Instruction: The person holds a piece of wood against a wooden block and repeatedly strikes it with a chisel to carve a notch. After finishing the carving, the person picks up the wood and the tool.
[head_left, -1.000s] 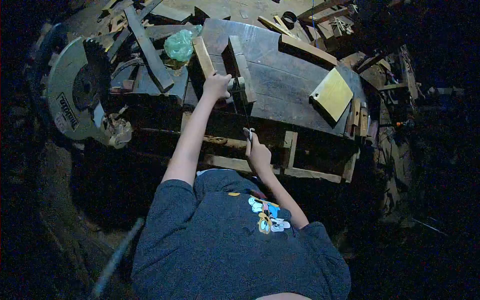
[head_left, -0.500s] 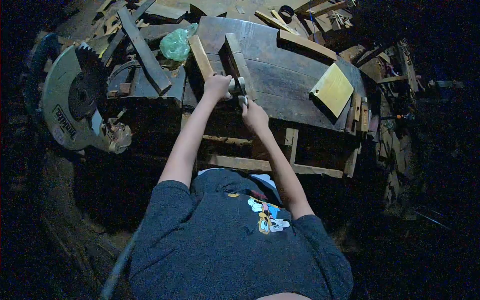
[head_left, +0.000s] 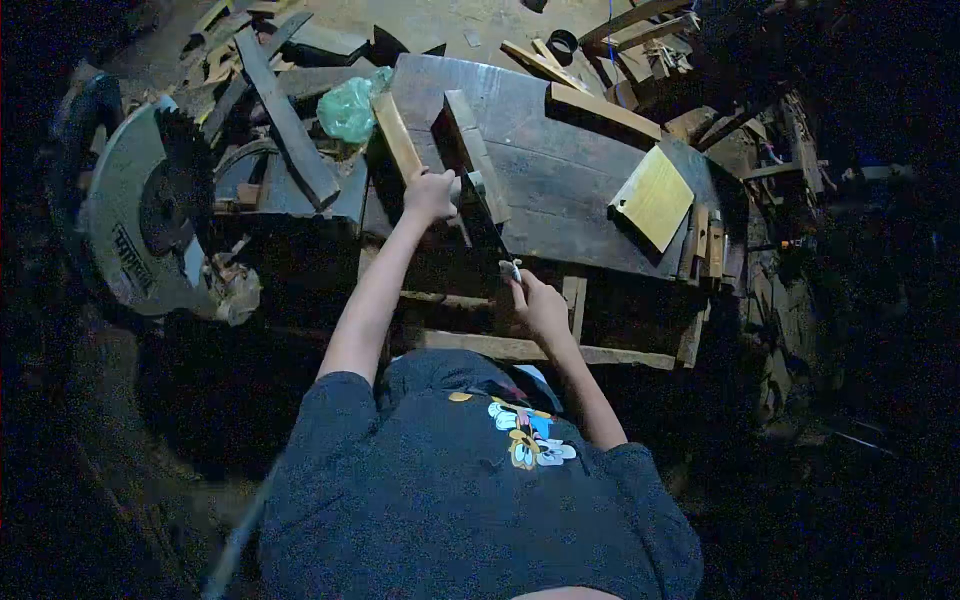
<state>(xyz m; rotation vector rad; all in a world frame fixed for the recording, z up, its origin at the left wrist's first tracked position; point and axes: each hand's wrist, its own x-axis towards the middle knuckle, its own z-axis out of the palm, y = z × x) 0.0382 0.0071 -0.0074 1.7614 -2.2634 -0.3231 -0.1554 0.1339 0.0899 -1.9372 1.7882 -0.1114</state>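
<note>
My left hand [head_left: 431,195] is closed at the near edge of the workbench [head_left: 560,185], pressing on a short pale wooden piece [head_left: 467,187]. Its fingers partly hide that piece. My right hand [head_left: 541,308] grips the light-coloured handle of a handsaw [head_left: 500,238], in front of the bench edge. The saw's narrow dark blade runs from the handle up to the pale piece. Just beyond my left hand lies a wooden strip [head_left: 398,133]. A longer board [head_left: 476,150] rests to its right, close to the blade.
A circular saw [head_left: 130,225] with a toothed blade stands at the left. A green plastic bag [head_left: 346,108] and a grey plank [head_left: 288,118] are behind it. On the bench's right lie a yellowish block [head_left: 653,198] and a curved wooden piece [head_left: 603,108].
My right hand has drawn the handsaw back toward my body and slightly right, so more blade shows. My left hand keeps its hold on the pale piece. The view has shifted slightly.
</note>
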